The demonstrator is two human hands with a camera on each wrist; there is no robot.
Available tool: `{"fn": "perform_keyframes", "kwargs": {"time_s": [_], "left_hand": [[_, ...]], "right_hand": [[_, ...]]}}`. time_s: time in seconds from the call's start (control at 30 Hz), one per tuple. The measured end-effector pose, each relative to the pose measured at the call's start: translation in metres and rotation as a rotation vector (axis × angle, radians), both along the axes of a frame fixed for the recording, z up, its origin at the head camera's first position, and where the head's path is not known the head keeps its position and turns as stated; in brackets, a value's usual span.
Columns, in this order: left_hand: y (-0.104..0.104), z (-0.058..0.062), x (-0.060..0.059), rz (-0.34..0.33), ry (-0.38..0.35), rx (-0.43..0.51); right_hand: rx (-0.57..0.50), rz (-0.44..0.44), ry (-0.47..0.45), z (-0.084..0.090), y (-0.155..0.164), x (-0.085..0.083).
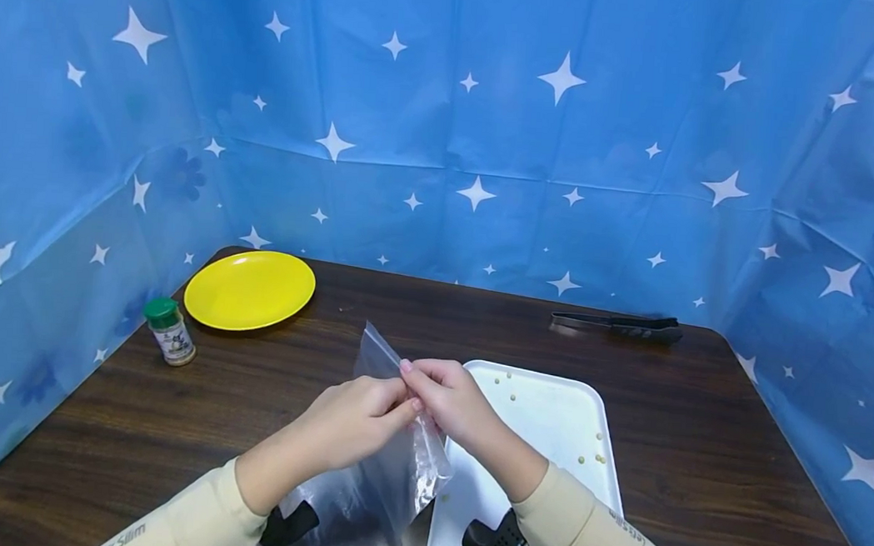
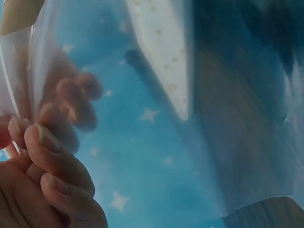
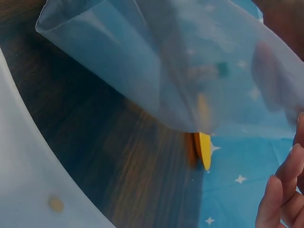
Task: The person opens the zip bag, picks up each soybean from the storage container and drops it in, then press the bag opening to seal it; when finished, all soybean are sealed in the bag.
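Both hands meet over the middle of the table and pinch the top edge of a clear plastic bag. My left hand grips it from the left and my right hand from the right, fingertips touching. The bag hangs down toward me, with small pale beans near its lower right side. In the left wrist view the fingers curl against the clear bag. In the right wrist view the bag spreads wide, with fingertips at the lower right.
A white tray with several small beans lies under my right hand. A yellow plate and a green-capped spice jar stand at the back left, black tongs at the back right. Blue star-patterned cloth walls the table.
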State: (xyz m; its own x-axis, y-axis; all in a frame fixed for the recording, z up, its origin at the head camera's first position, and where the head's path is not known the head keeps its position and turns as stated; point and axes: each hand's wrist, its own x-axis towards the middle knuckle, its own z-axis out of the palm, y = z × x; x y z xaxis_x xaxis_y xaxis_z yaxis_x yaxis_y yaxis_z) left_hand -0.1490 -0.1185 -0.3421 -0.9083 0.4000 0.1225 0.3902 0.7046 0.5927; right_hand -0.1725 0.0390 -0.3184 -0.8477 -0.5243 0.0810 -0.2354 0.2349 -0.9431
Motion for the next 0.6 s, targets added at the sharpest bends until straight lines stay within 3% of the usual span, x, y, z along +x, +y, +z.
{"fn": "perform_keyframes", "kwargs": {"time_s": [0.2,0.3,0.4,0.53,0.6], "left_hand": [[0.000,0.000,-0.002,0.038,-0.193,0.344],[0.002,-0.002,-0.004,0.055,-0.235,0.478],[0.003,-0.002,-0.004,0.071,-0.273,0.552],[0.004,-0.003,-0.003,0.094,-0.301,0.606],[0.003,-0.004,-0.002,0.094,-0.317,0.637]], "right_hand": [[0.041,-0.040,0.030,-0.025,-0.003,-0.014],[0.051,-0.064,0.042,-0.033,-0.004,-0.018],[0.086,-0.085,0.077,-0.034,-0.004,-0.018],[0.182,-0.129,0.210,-0.033,-0.002,-0.016],[0.175,-0.130,0.238,-0.032,-0.001,-0.016]]}}
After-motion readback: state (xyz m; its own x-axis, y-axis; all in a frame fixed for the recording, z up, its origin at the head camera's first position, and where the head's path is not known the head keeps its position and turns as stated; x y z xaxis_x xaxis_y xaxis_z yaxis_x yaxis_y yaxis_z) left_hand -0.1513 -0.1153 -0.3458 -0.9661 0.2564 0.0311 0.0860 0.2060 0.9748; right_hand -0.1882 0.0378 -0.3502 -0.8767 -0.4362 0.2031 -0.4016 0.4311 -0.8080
